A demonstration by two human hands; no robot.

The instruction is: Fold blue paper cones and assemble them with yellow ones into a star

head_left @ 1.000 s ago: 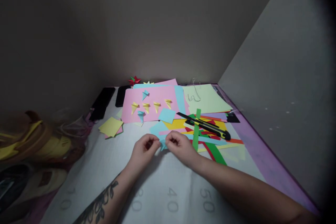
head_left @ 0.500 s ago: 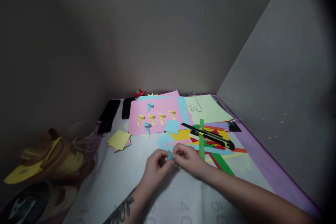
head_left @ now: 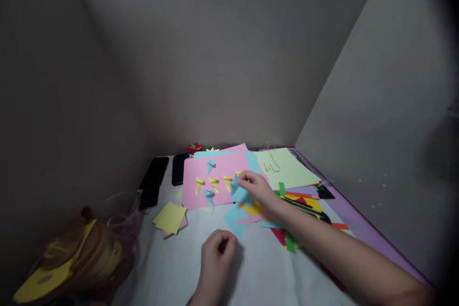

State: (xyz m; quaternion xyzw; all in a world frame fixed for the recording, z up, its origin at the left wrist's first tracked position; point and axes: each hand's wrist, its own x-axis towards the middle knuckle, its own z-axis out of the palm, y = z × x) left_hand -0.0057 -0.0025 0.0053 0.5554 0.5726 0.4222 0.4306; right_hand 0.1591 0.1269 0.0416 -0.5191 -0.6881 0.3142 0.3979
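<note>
Already, two blue folded pieces [head_left: 209,196] and four yellow ones [head_left: 214,183] lie on our pink sheet [head_left: 192,169]; our right hand [head_left: 256,186] pinches another blue piece [head_left: 234,184] near its edge. Our left hand [head_left: 217,251] curls, fingertips together, contents unclear. A yellow square [head_left: 170,218] lies unfolded.

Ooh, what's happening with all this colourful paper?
The person's right hand is at a light-blue paper square overlapping a pink paper sheet; I can't tell whether it pinches anything. The left hand is loosely curled over the white tabletop. Small folded yellow and blue paper pieces sit on the pink sheet.
</note>
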